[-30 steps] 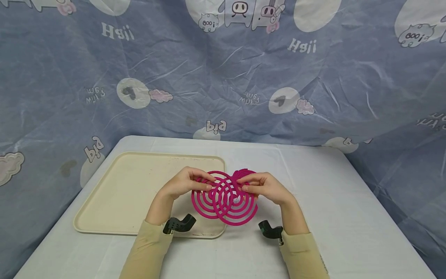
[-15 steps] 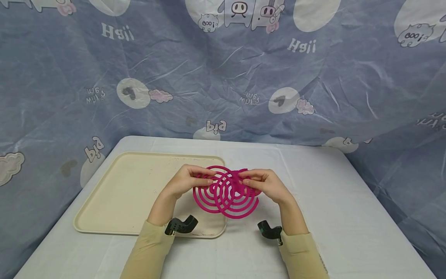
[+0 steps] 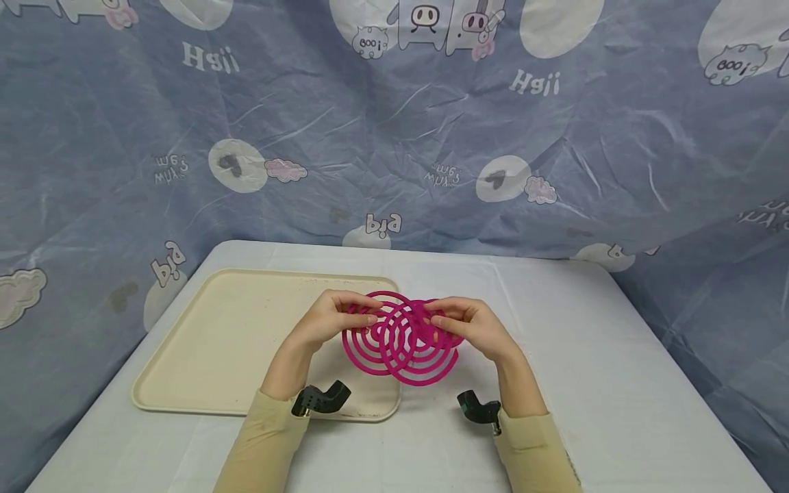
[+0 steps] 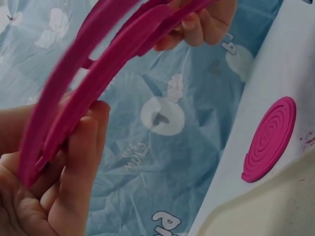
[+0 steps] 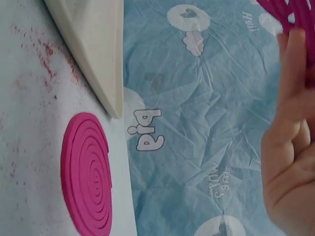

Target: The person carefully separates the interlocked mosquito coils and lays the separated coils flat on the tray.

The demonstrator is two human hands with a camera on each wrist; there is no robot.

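Two overlapping pink mosquito coils are held up above the table, their open spirals crossing in the middle. My left hand (image 3: 329,320) pinches the left coil (image 3: 364,366) between thumb and fingers. My right hand (image 3: 470,323) pinches the right coil (image 3: 420,381) near its upper right side. Close up in the left wrist view, the held coils (image 4: 106,73) run as thin, slightly separated bands. Another mosquito coil (image 4: 269,140), tightly wound, lies flat on the table; the right wrist view shows this flat coil (image 5: 87,172) too. In the head view, the held coils and right hand partly hide it.
A cream tray (image 3: 203,363) lies on the left of the white table (image 3: 592,383), its right end beneath the held coils. Reddish crumbs (image 5: 47,54) are scattered on the tabletop. Behind hangs a blue printed cloth (image 3: 394,137).
Both hands have risen slightly with the coils, mostly in the first half second. The coils still overlap, and since then they have barely moved.
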